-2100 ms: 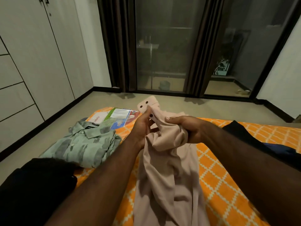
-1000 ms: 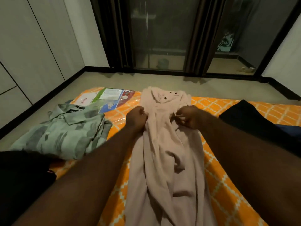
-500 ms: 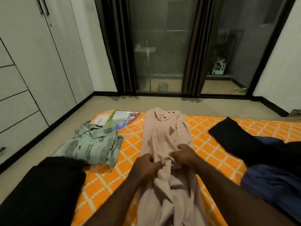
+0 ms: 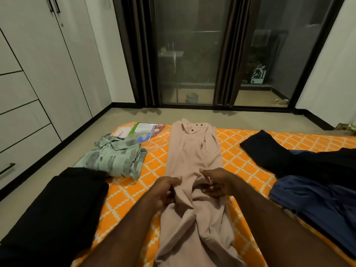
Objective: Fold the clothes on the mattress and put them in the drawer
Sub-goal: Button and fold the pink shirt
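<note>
Drawn back from the buttoned far end, your left hand [image 4: 166, 191] and right hand [image 4: 217, 185] gripped bunched cloth with curled fingers, side by side at mid-length of the pink garment [image 4: 192, 151], whose long axis ran centre-to-bottom of frame on the mattress [image 4: 241, 170].

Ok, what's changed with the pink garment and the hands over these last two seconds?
The pink garment, first held up by its collar end, was laid flat along the mattress. The left hand and right hand then slid back toward the person and now grip its middle, bunching the fabric. The green shirt, black garment and dark clothes on the right stayed put.
</note>
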Tool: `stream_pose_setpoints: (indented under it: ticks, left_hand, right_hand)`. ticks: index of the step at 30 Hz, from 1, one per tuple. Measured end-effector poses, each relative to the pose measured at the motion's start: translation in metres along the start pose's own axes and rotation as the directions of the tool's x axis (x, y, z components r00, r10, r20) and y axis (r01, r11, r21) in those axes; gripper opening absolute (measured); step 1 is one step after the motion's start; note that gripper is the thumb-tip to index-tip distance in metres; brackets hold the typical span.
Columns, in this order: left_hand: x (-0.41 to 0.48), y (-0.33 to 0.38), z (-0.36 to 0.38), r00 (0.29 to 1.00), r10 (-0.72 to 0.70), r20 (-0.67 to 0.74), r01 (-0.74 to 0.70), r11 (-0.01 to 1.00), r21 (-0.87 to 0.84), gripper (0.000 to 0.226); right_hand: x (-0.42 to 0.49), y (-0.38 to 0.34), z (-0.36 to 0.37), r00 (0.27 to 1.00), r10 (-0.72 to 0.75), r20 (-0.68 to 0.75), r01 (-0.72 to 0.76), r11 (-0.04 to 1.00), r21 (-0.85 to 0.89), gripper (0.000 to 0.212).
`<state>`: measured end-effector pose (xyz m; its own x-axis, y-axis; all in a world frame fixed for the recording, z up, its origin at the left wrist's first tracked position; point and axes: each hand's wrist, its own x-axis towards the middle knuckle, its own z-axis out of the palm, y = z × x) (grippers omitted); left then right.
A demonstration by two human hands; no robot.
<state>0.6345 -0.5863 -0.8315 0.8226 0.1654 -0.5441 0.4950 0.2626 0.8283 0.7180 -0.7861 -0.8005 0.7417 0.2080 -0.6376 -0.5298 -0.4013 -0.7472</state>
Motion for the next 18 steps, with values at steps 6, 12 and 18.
stream_pose_setpoints:
  ticks: [6, 12, 18]
  left_hand:
    - [-0.008, -0.001, -0.007, 0.975, 0.033, 0.218, 0.002, 0.987, -0.158, 0.068]
    - [-0.027, 0.001, -0.005, 0.993, -0.034, 0.114, -0.024, 0.881, 0.472, 0.028]
    - [0.012, 0.017, -0.009, 0.859, 0.490, -0.147, -0.206, 0.594, 0.778, 0.052]
  right_hand:
    - [0.001, -0.005, -0.004, 0.993, -0.043, 0.109, 0.025, 0.985, 0.168, 0.008]
    - [0.022, 0.012, -0.012, 0.976, -0.084, -0.201, -0.042, 0.834, -0.550, 0.011]
    - [0.034, -0.002, -0.036, 0.812, -0.396, -0.429, 0.175, 0.866, -0.468, 0.016]
